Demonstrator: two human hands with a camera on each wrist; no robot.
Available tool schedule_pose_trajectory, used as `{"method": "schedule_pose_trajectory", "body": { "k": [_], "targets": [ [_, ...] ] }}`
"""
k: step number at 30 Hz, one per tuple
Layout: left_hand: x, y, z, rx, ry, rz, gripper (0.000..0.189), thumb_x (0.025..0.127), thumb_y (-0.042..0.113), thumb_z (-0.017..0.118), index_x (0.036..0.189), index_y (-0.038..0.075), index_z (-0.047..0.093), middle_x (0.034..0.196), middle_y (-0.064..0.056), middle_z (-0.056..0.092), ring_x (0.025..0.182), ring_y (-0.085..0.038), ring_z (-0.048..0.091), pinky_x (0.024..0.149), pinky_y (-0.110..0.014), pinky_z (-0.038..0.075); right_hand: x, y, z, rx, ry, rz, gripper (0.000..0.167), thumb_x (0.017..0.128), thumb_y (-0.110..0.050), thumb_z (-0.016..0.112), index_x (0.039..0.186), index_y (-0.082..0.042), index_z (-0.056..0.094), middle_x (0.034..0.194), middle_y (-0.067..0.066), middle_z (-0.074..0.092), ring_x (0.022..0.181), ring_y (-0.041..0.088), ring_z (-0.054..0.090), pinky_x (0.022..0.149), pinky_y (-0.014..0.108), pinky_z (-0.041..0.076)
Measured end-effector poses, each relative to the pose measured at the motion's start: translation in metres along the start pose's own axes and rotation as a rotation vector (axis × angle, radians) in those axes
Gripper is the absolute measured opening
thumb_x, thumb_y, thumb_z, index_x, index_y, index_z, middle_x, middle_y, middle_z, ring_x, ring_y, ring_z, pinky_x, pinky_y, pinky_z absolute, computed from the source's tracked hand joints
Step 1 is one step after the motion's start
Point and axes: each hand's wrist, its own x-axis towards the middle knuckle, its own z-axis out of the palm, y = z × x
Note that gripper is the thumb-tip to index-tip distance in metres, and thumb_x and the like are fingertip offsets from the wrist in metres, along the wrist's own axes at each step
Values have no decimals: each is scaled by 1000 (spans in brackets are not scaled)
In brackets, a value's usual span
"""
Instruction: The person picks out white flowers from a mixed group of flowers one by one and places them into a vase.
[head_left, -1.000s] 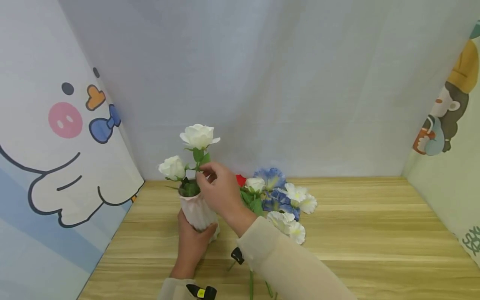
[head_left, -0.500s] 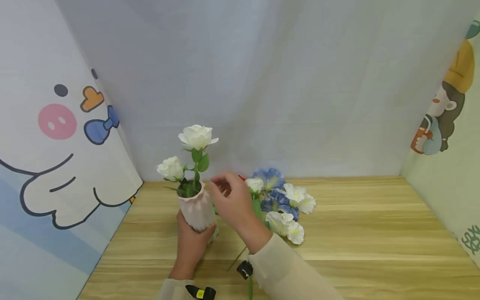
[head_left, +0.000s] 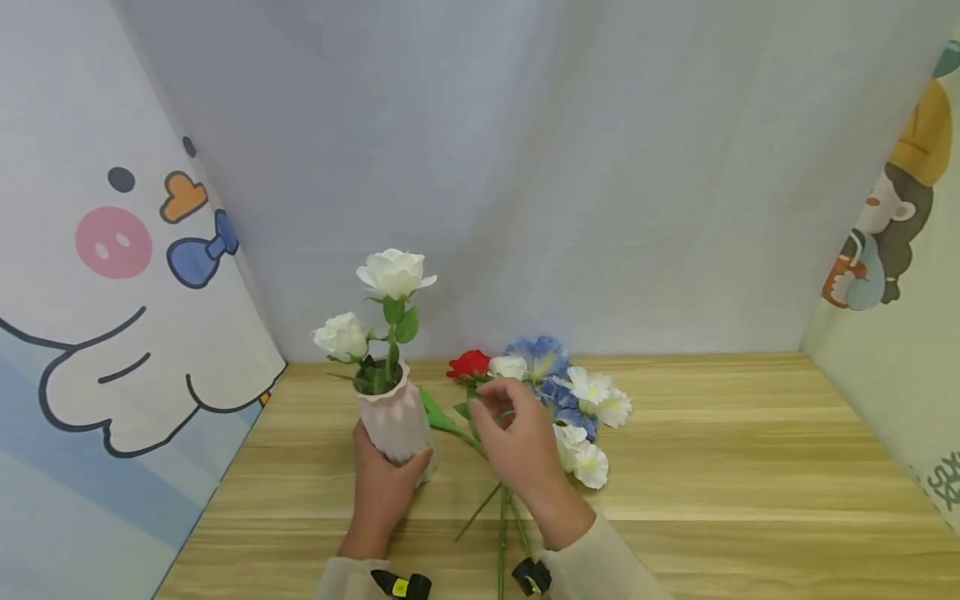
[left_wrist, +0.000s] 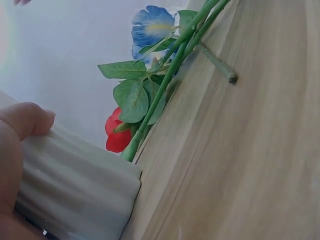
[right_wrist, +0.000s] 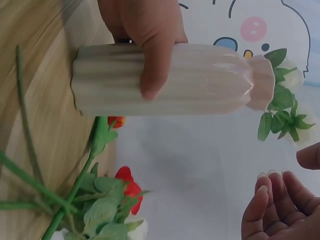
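Grips the pale pink vase (head_left: 396, 423) with the left hand (head_left: 382, 487), low on its body and from the near side, with the thumb bent around its right side. Has this vase on the left part of the worktop (head_left: 720, 467), with its base down on the wood and its wavy rim upward. Inside it, two white roses: a taller rose (head_left: 396, 273) high above the rim, and a lower rose (head_left: 342, 337) leaning out to the left.

Holds the right hand (head_left: 525, 437) to the right of the vase and apart from it, over the lying flowers. Has its thumb and fingertips apart, with the fingers loosely bent. In the head view, comes out very near to the leaves of the red rose (head_left: 470, 363), but cannot tell surely about a touch, because of the fingers in front.

On the worktop around this hand, one loose bunch, with heads toward the far edge: at left the red rose, just beside it a white rosebud (head_left: 510, 367), farther right some blue flowers (head_left: 540, 357) and white flowers with yellow centres (head_left: 592, 386). Toward the near side, green stems (head_left: 502, 542), partly crossing. Behind everything, a grey cloth (head_left: 525, 167).
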Motion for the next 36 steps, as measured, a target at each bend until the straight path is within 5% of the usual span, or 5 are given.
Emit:
{"method": "schedule_pose_trajectory", "body": {
  "k": [15,36],
  "targets": [
    [0,-1,0,-11,0,-1,103,84,7,84,159,9,13,140,-20,40,121,-36,46,102,-53,36,-34,28,-43,-113,41,79,16,99,-13,70,114,-10,68,103,-1,64,90,13,60,78,31,53],
    [-1,3,0,-20,-13,5,103,85,7,83,160,10,13,141,-20,39,122,-36,45,102,-54,35,-59,57,-72,-289,53,238,15,95,-16,75,107,-9,70,100,0,67,89,13,61,77,34,53]
  ]
}}
